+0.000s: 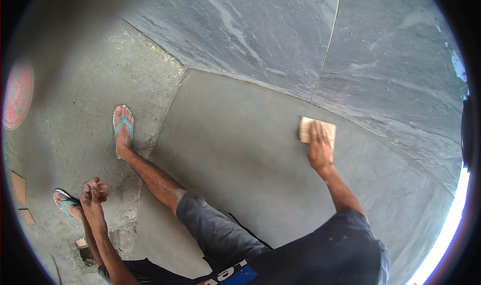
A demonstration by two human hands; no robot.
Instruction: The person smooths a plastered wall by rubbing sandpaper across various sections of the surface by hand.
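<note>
My right hand (pixel 320 152) presses a light tan rectangular block (pixel 304 130) onto the smooth grey cement surface (pixel 240 119), with its fingers laid over the top. Whether the block is sponge or wood I cannot tell. The block is close to the foot of the grey veined tiles (pixel 280 39). Away to the left, my left hand (pixel 93 194) hangs over the rough concrete floor (pixel 85 124). Its fingers are loosely curled and apart, and nothing shows in them.
My sandalled feet (pixel 123 127) stand on the rough concrete, past the edge of the smooth cement. A red round object (pixel 19 94) is at the far left. Tan flat pieces (pixel 18 187) lie below it. A small hole (pixel 86 254) breaks the floor at lower left.
</note>
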